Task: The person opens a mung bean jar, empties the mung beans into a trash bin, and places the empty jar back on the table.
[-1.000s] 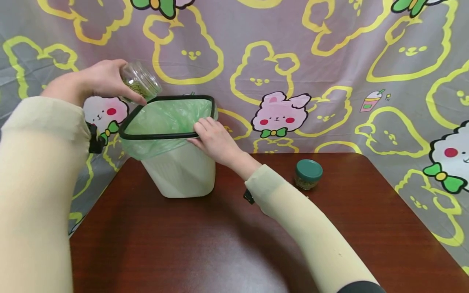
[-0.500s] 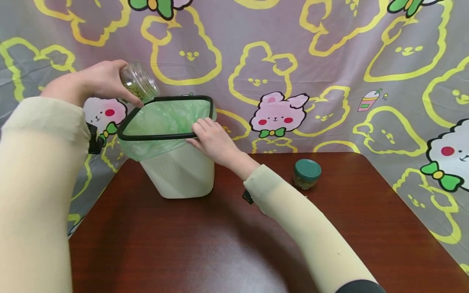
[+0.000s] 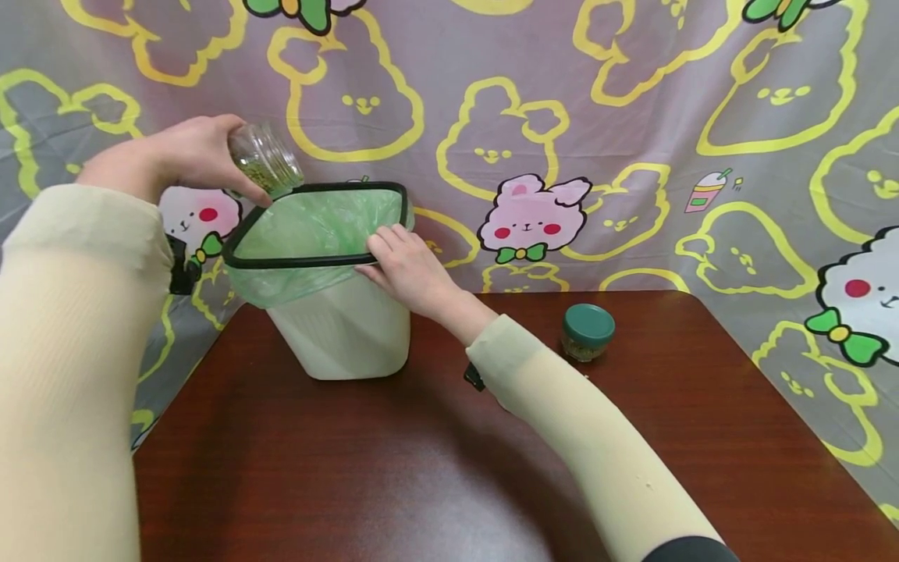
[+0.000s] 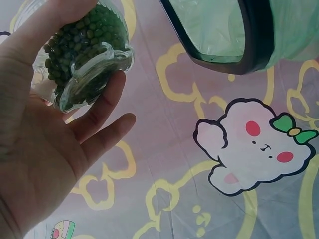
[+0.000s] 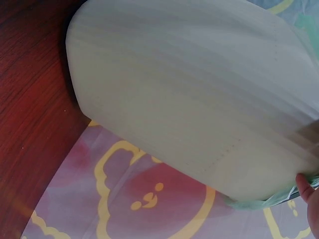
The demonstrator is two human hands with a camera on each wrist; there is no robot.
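My left hand (image 3: 197,158) grips a clear glass jar (image 3: 261,156) tilted toward the trash can, its mouth just above the back left of the rim. Small green beans (image 4: 87,42) lie inside the jar, as the left wrist view shows up close. The white trash can (image 3: 344,336) has a black rim (image 3: 309,263) and a green plastic liner (image 3: 281,285) folded over it. With fingers over the rim and thumb below, my right hand (image 3: 413,269) pinches the rim's near right corner. Only a fingertip (image 5: 302,183) of that hand shows against the can in the right wrist view.
On the right of the brown table (image 3: 632,437) stands a second small jar (image 3: 588,333) with a green lid and some contents low inside. A patterned cloth (image 3: 492,47) hangs behind and beside the table. A tiny pale speck lies near the lidded jar.
The view has shifted very slightly. The left hand keeps the jar tilted over the rim, its mouth marginally lower, and the right hand stays on the rim.
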